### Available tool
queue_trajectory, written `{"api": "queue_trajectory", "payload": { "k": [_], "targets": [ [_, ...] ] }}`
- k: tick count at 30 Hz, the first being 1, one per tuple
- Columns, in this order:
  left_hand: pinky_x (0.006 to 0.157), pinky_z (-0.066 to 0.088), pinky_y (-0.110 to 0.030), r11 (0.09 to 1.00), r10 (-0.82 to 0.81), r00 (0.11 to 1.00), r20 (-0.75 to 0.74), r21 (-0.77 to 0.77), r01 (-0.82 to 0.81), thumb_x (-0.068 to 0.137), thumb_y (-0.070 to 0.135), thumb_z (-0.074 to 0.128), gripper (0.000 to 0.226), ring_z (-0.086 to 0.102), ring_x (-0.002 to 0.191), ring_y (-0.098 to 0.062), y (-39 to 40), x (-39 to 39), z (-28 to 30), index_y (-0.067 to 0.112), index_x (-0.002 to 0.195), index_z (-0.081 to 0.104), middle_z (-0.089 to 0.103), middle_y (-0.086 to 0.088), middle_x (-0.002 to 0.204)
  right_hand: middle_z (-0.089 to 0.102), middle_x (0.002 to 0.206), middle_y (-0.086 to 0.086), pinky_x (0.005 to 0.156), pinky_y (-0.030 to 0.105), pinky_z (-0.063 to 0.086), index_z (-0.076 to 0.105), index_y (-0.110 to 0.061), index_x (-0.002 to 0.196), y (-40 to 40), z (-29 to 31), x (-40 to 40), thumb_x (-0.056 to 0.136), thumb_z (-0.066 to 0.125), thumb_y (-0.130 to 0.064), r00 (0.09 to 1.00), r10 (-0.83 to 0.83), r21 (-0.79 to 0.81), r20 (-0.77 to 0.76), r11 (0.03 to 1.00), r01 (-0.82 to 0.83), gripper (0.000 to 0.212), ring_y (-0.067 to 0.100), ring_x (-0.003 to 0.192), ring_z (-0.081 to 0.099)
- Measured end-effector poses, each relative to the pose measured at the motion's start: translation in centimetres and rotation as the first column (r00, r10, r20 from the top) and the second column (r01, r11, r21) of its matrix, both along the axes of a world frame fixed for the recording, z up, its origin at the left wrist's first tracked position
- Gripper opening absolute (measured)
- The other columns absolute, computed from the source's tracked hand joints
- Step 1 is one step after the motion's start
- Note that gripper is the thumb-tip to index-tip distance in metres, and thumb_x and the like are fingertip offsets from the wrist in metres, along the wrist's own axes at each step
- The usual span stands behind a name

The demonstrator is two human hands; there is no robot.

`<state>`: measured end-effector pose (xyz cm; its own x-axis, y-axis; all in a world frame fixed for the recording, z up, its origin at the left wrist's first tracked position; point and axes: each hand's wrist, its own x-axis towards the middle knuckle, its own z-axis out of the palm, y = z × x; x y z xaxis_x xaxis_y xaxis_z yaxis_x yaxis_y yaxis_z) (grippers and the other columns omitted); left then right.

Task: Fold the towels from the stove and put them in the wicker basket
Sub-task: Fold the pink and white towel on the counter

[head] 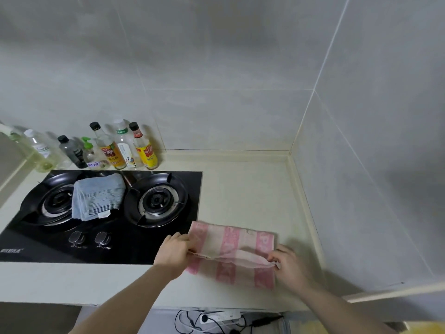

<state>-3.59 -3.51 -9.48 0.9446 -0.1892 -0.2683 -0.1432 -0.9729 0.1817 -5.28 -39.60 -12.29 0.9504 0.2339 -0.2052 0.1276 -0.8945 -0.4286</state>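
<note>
A pink towel [231,254] lies on the counter [252,194] just right of the stove [120,237]. The left hand [172,253] pinches its left edge, fingers curled round the cloth; the right hand [287,265] pinches a lifted fold at its right edge. A blue towel [96,196] sits folded on the stove, between the two burners. Bottles [110,148] stand behind the stove. Below the counter, apparently a power strip [220,318] with cables.
</note>
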Motion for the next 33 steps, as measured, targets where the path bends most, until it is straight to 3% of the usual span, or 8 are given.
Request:
{"api": "queue_trajectory", "payload": {
  "k": [6,9,12,14,19,24,29,33],
  "targets": [
    [0.087,0.031,-0.029,0.991,-0.030,0.994,-0.103,0.127,0.043,0.088,0.002,0.049,0.050,0.048,0.105,-0.018,-0.8,-1.7,-1.2,0.036,0.117,0.070,0.058,0.015,0.127,0.044,0.090,-0.028,0.067,0.009,0.033,0.067,-0.045,0.086,0.5,-2.0,-1.9,0.082,0.077,-0.042,0.990,0.019,0.012,-0.137,1.000,-0.017,0.011,0.005,0.095,0.048],
    [0.104,0.034,-0.032,0.985,-0.020,0.986,-0.164,0.168,0.048,0.084,-0.004,0.054,0.064,0.046,0.123,-0.021,-1.5,-2.0,-1.5,0.031,0.138,0.057,0.043,0.009,0.151,0.048,0.099,-0.021,0.072,0.009,0.034,0.066,-0.038,0.090,0.6,-1.9,-2.5,0.079,0.072,-0.065,0.983,-0.001,0.033,-0.182,0.999,0.007,0.029,0.005,0.099,0.044],
    [0.115,0.033,-0.035,0.994,-0.037,0.984,-0.172,0.093,0.053,0.085,0.001,0.056,0.071,0.039,0.137,-0.022,-3.4,-2.1,-1.2,0.028,0.149,0.044,0.035,0.004,0.156,0.048,0.106,-0.020,0.084,0.016,0.037,0.068,-0.030,0.101,1.3,-2.3,-2.9,0.088,0.069,-0.038,0.992,-0.066,0.033,-0.105,0.997,0.070,0.015,0.008,0.106,0.046],
    [0.118,0.034,-0.037,0.999,-0.046,0.972,-0.231,-0.013,0.044,0.085,0.002,0.052,0.073,0.036,0.141,-0.023,-5.1,-2.5,-0.8,0.031,0.151,0.040,0.029,0.006,0.160,0.051,0.109,-0.022,0.090,0.021,0.041,0.069,-0.033,0.105,2.0,-3.0,-3.3,0.087,0.057,-0.019,0.991,-0.088,0.041,-0.097,0.995,0.092,0.026,0.011,0.107,0.049],
    [0.125,0.021,-0.050,0.987,-0.151,0.871,-0.468,-0.115,0.110,0.087,0.017,0.049,0.083,0.007,0.157,-0.025,-7.5,-3.9,-1.1,0.048,0.158,0.019,-0.002,0.012,0.171,0.060,0.107,-0.021,0.092,0.025,0.044,0.069,-0.038,0.104,3.3,-4.2,-4.1,0.089,0.050,-0.040,0.984,-0.109,0.016,-0.138,0.994,0.112,0.024,0.011,0.108,0.053],
    [0.124,0.024,-0.050,0.990,-0.096,0.898,-0.430,-0.133,0.043,0.098,0.037,0.040,0.071,0.020,0.153,-0.029,-7.5,-3.5,-1.7,0.049,0.159,0.005,0.011,0.010,0.170,0.066,0.123,-0.013,0.095,0.035,0.048,0.034,-0.043,0.146,2.9,-3.8,-4.3,0.094,0.044,-0.054,0.960,-0.200,0.065,-0.195,0.974,0.216,0.055,0.018,0.110,0.060],
    [0.122,0.026,-0.048,0.992,-0.118,0.895,-0.431,-0.090,0.087,0.099,0.031,0.038,0.063,0.028,0.147,-0.027,-8.7,-4.2,-1.1,0.042,0.159,0.021,0.015,0.006,0.168,0.054,0.132,-0.016,0.096,0.034,0.044,0.047,-0.039,0.133,1.7,-3.4,-4.7,0.097,0.044,-0.051,0.975,-0.140,-0.098,-0.170,0.987,0.124,0.038,0.019,0.114,0.051],
    [0.118,0.030,-0.046,0.991,-0.127,0.897,-0.423,-0.020,0.131,0.100,0.037,0.041,0.056,0.026,0.143,-0.028,-10.0,-5.6,-1.2,0.035,0.154,0.030,0.016,-0.003,0.163,0.057,0.122,-0.017,0.092,0.035,0.046,0.052,-0.039,0.115,0.8,-3.5,-4.8,0.094,0.045,-0.049,0.962,-0.198,-0.116,-0.187,0.977,0.178,0.025,0.018,0.109,0.050]
  ]
}}
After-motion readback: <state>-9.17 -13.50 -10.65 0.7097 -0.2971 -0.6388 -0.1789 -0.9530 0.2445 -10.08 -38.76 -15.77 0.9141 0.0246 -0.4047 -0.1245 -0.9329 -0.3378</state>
